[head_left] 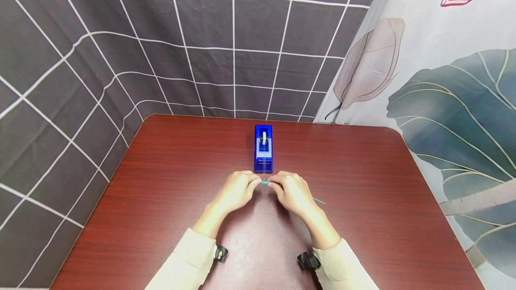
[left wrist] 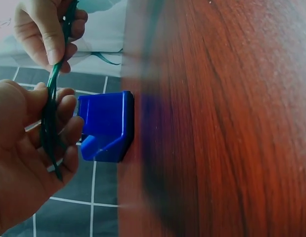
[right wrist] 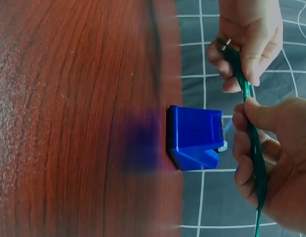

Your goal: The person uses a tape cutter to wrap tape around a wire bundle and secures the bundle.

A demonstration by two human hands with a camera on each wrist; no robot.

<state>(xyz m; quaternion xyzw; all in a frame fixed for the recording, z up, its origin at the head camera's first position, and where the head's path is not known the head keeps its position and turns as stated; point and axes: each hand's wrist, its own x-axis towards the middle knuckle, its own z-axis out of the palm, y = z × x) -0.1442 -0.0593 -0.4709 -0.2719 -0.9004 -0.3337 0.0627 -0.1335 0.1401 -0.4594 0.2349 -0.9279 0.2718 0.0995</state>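
Observation:
A bundle of thin dark green strands [right wrist: 258,163] is stretched between my two hands. My left hand [head_left: 238,191] pinches one end of it between thumb and fingers. Close beside it, my right hand [head_left: 293,194] pinches the bundle with its thumb, and the longer part runs back across that palm. A short shiny green stretch shows between the two thumbs. One thin strand end [head_left: 319,200] sticks out past the right wrist. Just beyond the fingertips stands a blue tape dispenser [head_left: 264,167] with a small pale roll in it.
The reddish-brown wooden table [head_left: 181,160] lies under both hands. A dark grey cloth with white grid lines [head_left: 205,21] hangs behind and to the left. To the right is a pale curtain [head_left: 427,30] with large leaf prints. Both wrists wear small black cameras [head_left: 308,261].

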